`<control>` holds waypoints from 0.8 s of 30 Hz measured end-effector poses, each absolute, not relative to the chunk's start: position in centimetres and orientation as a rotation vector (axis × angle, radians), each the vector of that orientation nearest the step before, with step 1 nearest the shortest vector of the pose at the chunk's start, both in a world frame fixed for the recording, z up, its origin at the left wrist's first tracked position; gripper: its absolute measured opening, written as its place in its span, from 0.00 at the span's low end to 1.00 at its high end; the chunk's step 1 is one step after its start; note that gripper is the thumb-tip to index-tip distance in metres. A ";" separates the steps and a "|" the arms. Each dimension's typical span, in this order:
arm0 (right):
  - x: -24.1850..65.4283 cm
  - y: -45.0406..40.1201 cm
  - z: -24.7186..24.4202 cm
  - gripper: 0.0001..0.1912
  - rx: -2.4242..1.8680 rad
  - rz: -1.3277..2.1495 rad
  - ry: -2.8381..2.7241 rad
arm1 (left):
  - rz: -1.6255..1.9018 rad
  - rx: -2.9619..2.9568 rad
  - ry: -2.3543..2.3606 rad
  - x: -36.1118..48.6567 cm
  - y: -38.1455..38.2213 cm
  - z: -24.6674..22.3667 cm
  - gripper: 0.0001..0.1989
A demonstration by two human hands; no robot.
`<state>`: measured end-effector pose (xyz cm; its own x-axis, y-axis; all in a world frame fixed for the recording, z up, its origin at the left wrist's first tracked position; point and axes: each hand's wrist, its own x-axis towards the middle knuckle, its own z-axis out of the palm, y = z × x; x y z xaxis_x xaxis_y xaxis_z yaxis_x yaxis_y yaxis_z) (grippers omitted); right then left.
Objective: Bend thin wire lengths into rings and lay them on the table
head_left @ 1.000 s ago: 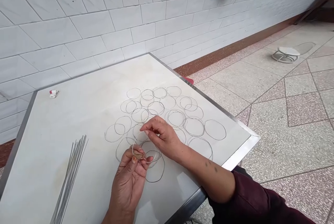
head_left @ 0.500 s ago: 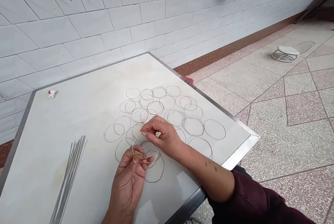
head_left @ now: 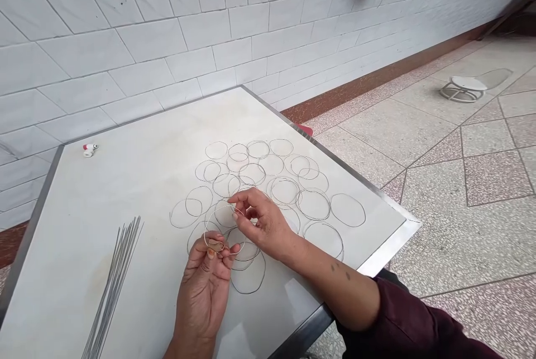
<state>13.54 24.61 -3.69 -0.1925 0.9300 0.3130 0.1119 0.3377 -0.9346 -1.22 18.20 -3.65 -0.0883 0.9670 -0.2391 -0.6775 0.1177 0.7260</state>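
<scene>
A thin wire ring (head_left: 205, 230) is held up over the table, pinched at its lower edge between the thumb and fingers of my left hand (head_left: 205, 292). A small brown piece (head_left: 216, 245) sits in the same pinch; its material is hard to make out. My right hand (head_left: 263, 225) hovers by the ring's upper right side, with thumb and index finger apart. Beneath and beyond both hands, several similar wire rings (head_left: 347, 210) lie flat and partly overlapping on the white table (head_left: 159, 180). My hands hide some of them.
A bundle of straight wires (head_left: 113, 286) lies on the table at the left. Small red and white items (head_left: 89, 150) are near the far left corner. A tiled wall (head_left: 154, 38) runs behind the table. A low white stool (head_left: 467, 86) stands on the floor at right.
My right thumb and index finger have parted from the ring's upper edge. My left hand has shifted slightly left and up with the ring. The view has turned a little.
</scene>
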 end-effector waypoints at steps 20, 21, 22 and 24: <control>13.7 24.6 -3.5 0.36 -0.840 1.073 -1.768 | 1.508 0.388 0.876 -1.2 18.6 -3.3 0.10; 13.7 24.6 -3.7 0.44 -0.804 1.092 -1.802 | 1.509 0.367 0.878 -1.3 18.7 -3.2 0.11; 13.7 24.7 -3.8 0.50 -0.772 1.100 -1.826 | 1.506 0.350 0.882 -1.3 18.7 -3.1 0.12; 13.6 24.8 -4.2 0.56 -0.734 1.098 -1.852 | 1.492 0.333 0.885 -1.3 18.7 -2.9 0.13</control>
